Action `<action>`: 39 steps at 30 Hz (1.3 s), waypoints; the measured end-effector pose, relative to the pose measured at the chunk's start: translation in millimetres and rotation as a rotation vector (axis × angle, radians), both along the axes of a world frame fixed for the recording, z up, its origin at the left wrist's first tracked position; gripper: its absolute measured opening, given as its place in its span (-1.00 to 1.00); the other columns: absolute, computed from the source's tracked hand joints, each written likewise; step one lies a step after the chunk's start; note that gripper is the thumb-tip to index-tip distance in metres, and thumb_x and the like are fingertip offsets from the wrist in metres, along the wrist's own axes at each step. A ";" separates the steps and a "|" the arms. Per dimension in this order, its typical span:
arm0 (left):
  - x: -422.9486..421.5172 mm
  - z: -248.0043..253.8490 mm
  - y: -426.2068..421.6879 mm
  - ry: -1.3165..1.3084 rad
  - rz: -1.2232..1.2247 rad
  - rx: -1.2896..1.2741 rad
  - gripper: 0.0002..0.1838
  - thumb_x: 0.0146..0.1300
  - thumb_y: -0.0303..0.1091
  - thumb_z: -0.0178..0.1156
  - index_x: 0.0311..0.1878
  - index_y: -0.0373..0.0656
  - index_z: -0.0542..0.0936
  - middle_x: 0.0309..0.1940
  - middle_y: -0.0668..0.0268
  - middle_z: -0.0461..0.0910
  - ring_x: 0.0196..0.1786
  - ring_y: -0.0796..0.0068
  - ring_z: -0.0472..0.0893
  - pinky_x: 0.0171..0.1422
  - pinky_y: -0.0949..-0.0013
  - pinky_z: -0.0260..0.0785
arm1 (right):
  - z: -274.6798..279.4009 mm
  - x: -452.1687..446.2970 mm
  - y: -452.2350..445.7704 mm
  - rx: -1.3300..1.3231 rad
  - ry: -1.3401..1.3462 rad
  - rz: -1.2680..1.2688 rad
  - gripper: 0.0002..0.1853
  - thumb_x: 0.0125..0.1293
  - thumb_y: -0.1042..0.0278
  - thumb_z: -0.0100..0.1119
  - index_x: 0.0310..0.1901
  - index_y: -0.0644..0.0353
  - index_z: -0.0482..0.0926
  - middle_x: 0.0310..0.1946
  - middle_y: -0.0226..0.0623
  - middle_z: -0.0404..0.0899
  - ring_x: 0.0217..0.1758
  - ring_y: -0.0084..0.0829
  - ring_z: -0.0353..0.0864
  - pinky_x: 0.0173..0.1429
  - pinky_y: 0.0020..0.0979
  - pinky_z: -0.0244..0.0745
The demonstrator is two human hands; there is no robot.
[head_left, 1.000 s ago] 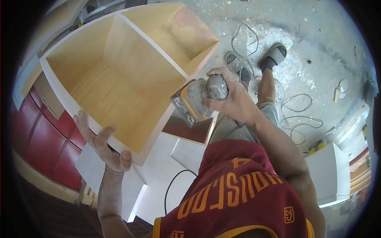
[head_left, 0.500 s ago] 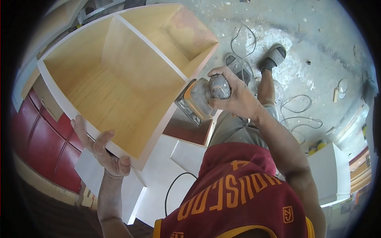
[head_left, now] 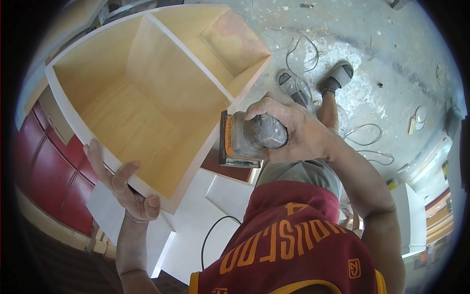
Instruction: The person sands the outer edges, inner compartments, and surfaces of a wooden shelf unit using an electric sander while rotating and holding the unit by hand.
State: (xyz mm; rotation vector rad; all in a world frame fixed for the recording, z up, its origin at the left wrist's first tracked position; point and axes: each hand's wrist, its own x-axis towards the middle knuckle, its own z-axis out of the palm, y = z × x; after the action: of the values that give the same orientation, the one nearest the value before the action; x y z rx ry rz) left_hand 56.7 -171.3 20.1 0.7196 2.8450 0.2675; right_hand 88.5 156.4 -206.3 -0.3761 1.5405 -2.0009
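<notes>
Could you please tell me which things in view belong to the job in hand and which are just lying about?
Job in hand:
sander, in the right hand
open cabinet, its edge held by the left hand

Apparently just lying about:
red panels at picture left
white unit at picture right

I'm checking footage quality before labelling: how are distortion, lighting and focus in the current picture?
Head view: strong fisheye distortion bows the edges of the box, and the corners go black; head view: the floor is brightly lit, the lower left dark; head view: the sander looks fairly sharp, the far right margin soft.
</notes>
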 end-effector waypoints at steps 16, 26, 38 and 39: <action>-2.9 -1.1 -2.8 -0.002 -0.029 0.031 -0.26 0.49 0.44 0.11 0.20 -0.16 0.57 0.73 -0.27 -0.02 0.79 -0.26 -0.06 0.78 -0.29 -0.21 | 2.7 -17.7 -0.4 -0.004 0.230 0.073 -0.29 -0.11 0.41 0.58 0.21 0.03 0.62 0.06 -0.19 0.61 0.06 -0.05 0.72 0.07 -0.14 0.66; -1.4 -5.0 -2.3 0.041 -0.029 -0.009 -0.35 0.48 0.40 0.02 0.19 -0.01 0.53 0.64 -0.41 0.10 0.76 -0.34 -0.03 0.76 -0.49 -0.41 | 11.7 -20.7 -4.3 -0.090 0.314 0.023 -0.24 -0.17 0.46 0.61 0.21 0.07 0.62 0.06 -0.16 0.61 0.11 -0.03 0.72 0.15 -0.14 0.66; 4.2 -2.0 -9.0 0.026 -0.011 0.023 -0.20 0.50 0.47 -0.06 0.26 -0.14 0.57 0.68 -0.41 0.01 0.77 -0.41 -0.11 0.77 -0.45 -0.41 | 73.0 -9.4 -17.0 -0.135 0.099 -0.019 -0.23 -0.12 0.48 0.62 0.26 0.13 0.61 0.09 -0.10 0.64 0.12 -0.06 0.70 0.21 -0.19 0.61; 4.2 -0.8 -6.9 0.021 -0.001 0.005 -0.19 0.52 0.47 -0.10 0.28 -0.15 0.57 0.69 -0.41 0.01 0.78 -0.39 -0.11 0.77 -0.45 -0.41 | 65.3 -5.8 -17.1 -0.121 0.106 -0.029 -0.23 -0.12 0.48 0.62 0.26 0.13 0.61 0.09 -0.10 0.64 0.12 -0.06 0.70 0.21 -0.19 0.61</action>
State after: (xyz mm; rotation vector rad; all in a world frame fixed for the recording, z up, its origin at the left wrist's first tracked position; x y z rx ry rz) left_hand 60.9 -178.1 19.3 0.7288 2.8649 0.2688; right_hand 82.7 139.3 -140.9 -0.5185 1.4991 -2.1334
